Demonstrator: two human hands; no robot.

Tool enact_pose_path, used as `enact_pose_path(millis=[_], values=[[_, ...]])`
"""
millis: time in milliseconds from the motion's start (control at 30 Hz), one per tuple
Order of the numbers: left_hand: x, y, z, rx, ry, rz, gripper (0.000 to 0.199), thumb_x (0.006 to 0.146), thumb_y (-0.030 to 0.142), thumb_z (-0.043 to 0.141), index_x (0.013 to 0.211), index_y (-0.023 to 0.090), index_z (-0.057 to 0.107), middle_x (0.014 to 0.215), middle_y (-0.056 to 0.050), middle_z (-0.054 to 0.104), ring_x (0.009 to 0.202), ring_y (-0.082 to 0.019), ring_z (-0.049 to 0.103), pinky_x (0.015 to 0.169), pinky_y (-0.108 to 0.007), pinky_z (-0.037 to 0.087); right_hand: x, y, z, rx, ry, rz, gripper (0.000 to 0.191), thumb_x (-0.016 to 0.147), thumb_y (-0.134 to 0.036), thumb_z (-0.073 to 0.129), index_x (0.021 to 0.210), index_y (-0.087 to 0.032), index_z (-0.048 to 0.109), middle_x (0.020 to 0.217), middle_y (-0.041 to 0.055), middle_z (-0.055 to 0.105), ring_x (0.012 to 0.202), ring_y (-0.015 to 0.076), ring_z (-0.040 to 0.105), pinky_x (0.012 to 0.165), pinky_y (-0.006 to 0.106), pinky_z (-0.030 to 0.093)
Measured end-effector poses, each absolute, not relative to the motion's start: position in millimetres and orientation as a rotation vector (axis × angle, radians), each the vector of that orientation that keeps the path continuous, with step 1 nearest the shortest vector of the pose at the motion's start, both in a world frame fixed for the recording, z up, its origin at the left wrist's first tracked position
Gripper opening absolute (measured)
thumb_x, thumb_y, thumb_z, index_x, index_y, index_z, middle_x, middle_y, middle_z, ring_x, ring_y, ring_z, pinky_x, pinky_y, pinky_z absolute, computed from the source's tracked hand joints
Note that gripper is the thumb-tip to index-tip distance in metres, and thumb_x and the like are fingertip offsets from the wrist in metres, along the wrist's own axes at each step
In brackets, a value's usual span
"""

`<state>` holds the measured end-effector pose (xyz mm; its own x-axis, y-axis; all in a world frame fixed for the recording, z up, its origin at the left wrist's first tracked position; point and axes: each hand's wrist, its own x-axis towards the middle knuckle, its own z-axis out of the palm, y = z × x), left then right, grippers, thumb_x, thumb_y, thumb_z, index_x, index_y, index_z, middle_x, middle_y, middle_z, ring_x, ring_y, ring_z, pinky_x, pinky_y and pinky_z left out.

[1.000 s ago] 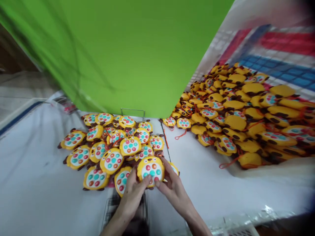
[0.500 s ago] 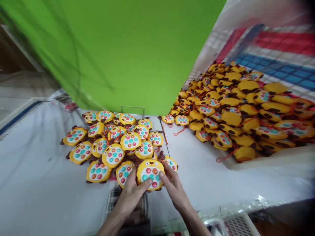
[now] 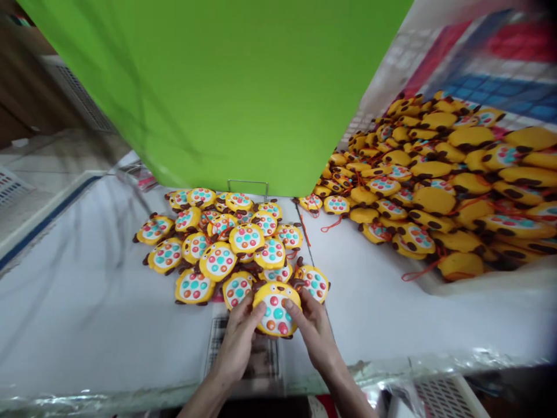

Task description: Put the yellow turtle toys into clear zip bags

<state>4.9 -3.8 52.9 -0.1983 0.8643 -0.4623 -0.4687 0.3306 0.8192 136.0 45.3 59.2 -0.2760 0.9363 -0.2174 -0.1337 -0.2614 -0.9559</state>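
One yellow animal-shaped bubble toy [image 3: 277,314] is held face up near the front of the worktop [image 3: 383,325], its head end pointing away from the person. At least six round buttons show on its white belly: three teal, two red and one orange. The left hand [image 3: 237,332] and right hand [image 3: 315,328] grip it from either side, fingers curled in around its edges and both thumbs laid over its front; neither hand has hold of anything else.

Just beyond lies a cluster of matching toys [image 3: 218,261], about twenty, mostly belly up; overlaps prevent an exact count. One printed sheet [image 3: 263,363] lies partly beneath the forearms, its print too blurred to read.

Behind the cluster stands one green panel [image 3: 243,98], with one wire stand [image 3: 248,182] at its foot. To the right, a far larger heap of the same toys [image 3: 435,200], too many to count, shows mostly plain yellow backs and a few orange cords. Two perforated white baskets appear, one at lower right [image 3: 448,397], one at far left [image 3: 11,187].
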Motion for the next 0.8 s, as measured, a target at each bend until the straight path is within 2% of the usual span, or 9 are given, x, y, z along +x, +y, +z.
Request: enact_pose_path(millis=[200, 333, 533, 700, 800], values=[[2.8, -13.9, 57.5, 0.611, 1.518, 1.257, 0.043, 0.079, 0.049, 0.055, 0.106, 0.017, 0.063, 0.106, -0.009, 0.065, 0.096, -0.025, 0.06, 0.08, -0.03, 0.049, 130.1, 28.2, 62.5, -1.131, -1.157, 1.64, 0.034, 0.077, -0.043, 0.063, 0.098, -0.017, 0.056, 0.1, 0.0083, 0.065, 0.092, 0.0248, 0.06, 0.078, 0.036, 0.052], [-1.5, -18.9, 61.8, 0.72, 1.563, 1.272, 0.045, 0.082, 0.052, 0.048, 0.099, 0.016, 0.066, 0.096, -0.009, 0.068, 0.089, -0.026, 0.061, 0.072, -0.03, 0.049, 124.1, 16.8, 65.4, -1.126, -1.142, 1.644, 0.032, 0.078, -0.043, 0.062, 0.099, -0.019, 0.054, 0.1, 0.007, 0.065, 0.089, 0.0234, 0.062, 0.075, 0.032, 0.053], [-12.5, -30.8, 53.8, 0.515, 1.724, 1.259, 0.049, 0.079, 0.058, 0.048, 0.093, 0.015, 0.067, 0.089, -0.01, 0.068, 0.09, -0.026, 0.061, 0.073, -0.03, 0.05, 118.5, 8.3, 61.4, -1.045, -1.064, 1.742, 0.038, 0.078, -0.042, 0.062, 0.106, -0.019, 0.053, 0.108, 0.0082, 0.064, 0.098, 0.0249, 0.06, 0.08, 0.034, 0.052], [-18.8, -39.2, 53.8, 0.541, 1.516, 1.176, 0.052, 0.082, 0.057, 0.044, 0.103, 0.013, 0.063, 0.083, -0.009, 0.069, 0.073, -0.024, 0.063, 0.054, -0.028, 0.05, 115.5, 2.1, 61.3, -1.091, -1.044, 1.772, 0.04, 0.075, -0.043, 0.064, 0.105, -0.018, 0.054, 0.106, 0.0085, 0.065, 0.097, 0.0254, 0.06, 0.078, 0.034, 0.053], [-21.9, -42.5, 55.7, 0.735, 1.439, 1.173, 0.044, 0.084, 0.05, 0.045, 0.1, 0.013, 0.064, 0.082, -0.007, 0.069, 0.073, -0.021, 0.063, 0.059, -0.026, 0.049, 112.8, -4.1, 60.6, -1.105, -1.081, 1.761, 0.039, 0.077, -0.043, 0.063, 0.105, -0.018, 0.053, 0.105, 0.0087, 0.064, 0.095, 0.0248, 0.06, 0.077, 0.034, 0.052]])
